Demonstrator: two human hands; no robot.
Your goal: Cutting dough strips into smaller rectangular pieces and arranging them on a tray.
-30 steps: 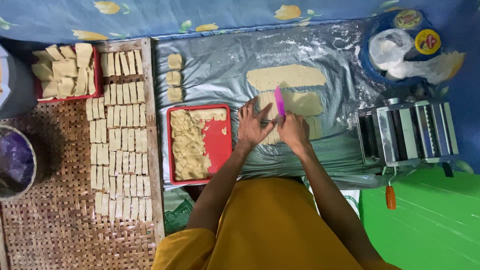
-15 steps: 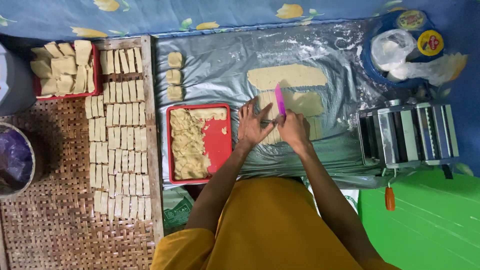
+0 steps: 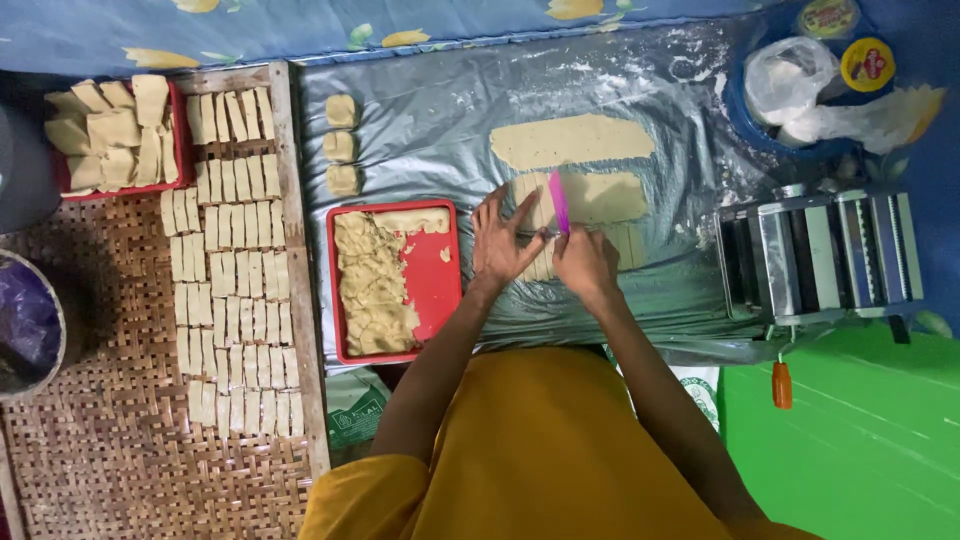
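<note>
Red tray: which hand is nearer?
Left. The left hand lies on the dough just right of the red tray; the right hand, holding the pink knife, is farther right.

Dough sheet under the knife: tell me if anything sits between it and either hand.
Nothing visible does. The left hand rests flat on the dough sheet, and the right hand holds the pink knife with its blade against that sheet. The second dough sheet lies beyond, apart.
</note>
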